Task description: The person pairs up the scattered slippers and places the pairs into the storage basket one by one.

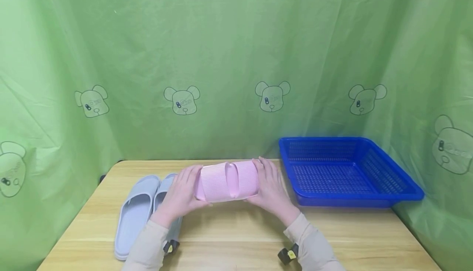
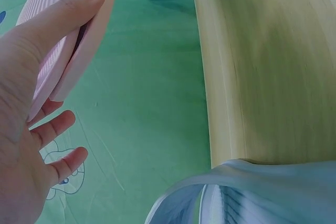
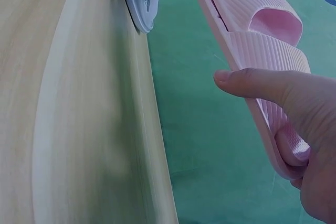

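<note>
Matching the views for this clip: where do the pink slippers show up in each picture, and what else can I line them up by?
Head: pink slippers just below centre, held between the left hand and right hand.
Left wrist: upper left corner, cut off by the top edge, thumb across them.
Right wrist: upper right, thumb across them.
Shared landmark: the wooden table, visible in all three views.

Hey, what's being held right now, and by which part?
A pair of pink, ribbed-strap slippers, held by its two opposite ends: the left grip at one, the right grip at the other.
</note>
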Demonstrator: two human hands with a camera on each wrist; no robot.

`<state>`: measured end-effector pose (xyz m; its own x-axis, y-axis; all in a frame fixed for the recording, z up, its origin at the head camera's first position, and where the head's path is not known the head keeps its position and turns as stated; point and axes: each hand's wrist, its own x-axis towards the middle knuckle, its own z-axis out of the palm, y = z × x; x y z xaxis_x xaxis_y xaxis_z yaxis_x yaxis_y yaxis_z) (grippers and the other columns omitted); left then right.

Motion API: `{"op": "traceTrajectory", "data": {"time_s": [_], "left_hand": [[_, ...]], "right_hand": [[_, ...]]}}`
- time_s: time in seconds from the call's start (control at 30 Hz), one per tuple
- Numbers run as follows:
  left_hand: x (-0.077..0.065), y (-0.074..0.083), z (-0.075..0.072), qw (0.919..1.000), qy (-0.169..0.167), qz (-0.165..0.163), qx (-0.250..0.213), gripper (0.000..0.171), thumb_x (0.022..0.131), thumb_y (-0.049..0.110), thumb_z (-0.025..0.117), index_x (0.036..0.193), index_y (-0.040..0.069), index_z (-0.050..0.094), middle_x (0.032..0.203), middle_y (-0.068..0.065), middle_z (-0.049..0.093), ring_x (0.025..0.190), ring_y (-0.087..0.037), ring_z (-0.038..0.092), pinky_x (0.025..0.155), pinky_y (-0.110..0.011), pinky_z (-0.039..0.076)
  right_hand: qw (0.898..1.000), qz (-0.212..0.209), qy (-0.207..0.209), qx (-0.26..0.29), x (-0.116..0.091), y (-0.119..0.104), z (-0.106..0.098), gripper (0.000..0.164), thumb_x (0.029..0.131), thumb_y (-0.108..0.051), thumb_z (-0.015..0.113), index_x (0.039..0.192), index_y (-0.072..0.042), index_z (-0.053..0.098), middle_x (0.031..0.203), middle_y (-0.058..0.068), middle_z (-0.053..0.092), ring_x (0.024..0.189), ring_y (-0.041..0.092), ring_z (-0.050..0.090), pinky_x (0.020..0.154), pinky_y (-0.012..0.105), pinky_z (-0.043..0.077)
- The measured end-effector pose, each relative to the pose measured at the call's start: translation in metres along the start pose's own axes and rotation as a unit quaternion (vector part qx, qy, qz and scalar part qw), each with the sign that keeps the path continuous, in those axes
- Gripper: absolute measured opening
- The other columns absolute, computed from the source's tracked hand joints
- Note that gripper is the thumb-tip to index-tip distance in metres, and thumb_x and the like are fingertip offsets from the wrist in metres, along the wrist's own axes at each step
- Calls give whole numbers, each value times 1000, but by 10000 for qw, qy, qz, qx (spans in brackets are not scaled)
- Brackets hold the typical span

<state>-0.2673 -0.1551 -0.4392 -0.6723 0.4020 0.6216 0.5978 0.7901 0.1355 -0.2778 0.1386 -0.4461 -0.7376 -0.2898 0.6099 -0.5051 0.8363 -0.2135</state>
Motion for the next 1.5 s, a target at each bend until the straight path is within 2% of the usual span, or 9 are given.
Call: {"op": "traceTrajectory", "data": {"time_s": [0.37,0.57,0.87,1.13,1.5], "left_hand": [[1,4,1,9999,-84,-64,-115,110,52,50,91,140,6,41,131,-10,54,116,-27,53,96,-45,51],[1,5,3,9998,-90,-27,-161,110,52,49,91,140,6,41,130,-10,54,115,-26,54,96,-45,51],[1,6,5,9998,-84,27,-153,110,52,50,91,139,4,43,131,-11,55,116,-27,55,95,-45,52],[1,5,3,9990,-361,-272,-69,114,53,55,89,144,8,38,135,-10,52,122,-27,52,101,-48,48],[-1,4,4,9976,-534,-433,119,119,56,59,87,150,10,32,144,-11,47,130,-30,47,105,-51,45]], "right_hand": [[10000,39,-22,55,-1,-1,-1,123,44,-41,97,143,-7,31,145,25,37,134,42,33,111,62,34],[9998,-84,88,138,-2,-2,2,124,41,-38,98,142,-5,32,142,27,38,132,44,34,108,64,36],[9998,-123,-9,171,-3,0,3,122,42,-39,97,141,-8,35,139,28,41,130,43,36,108,63,37],[9999,-117,-50,81,-1,2,1,129,43,-42,96,149,-10,32,138,23,41,129,42,38,107,61,37],[9997,-25,-249,47,2,1,-8,125,43,-42,96,148,-13,35,139,25,41,129,42,36,109,61,36]]}}
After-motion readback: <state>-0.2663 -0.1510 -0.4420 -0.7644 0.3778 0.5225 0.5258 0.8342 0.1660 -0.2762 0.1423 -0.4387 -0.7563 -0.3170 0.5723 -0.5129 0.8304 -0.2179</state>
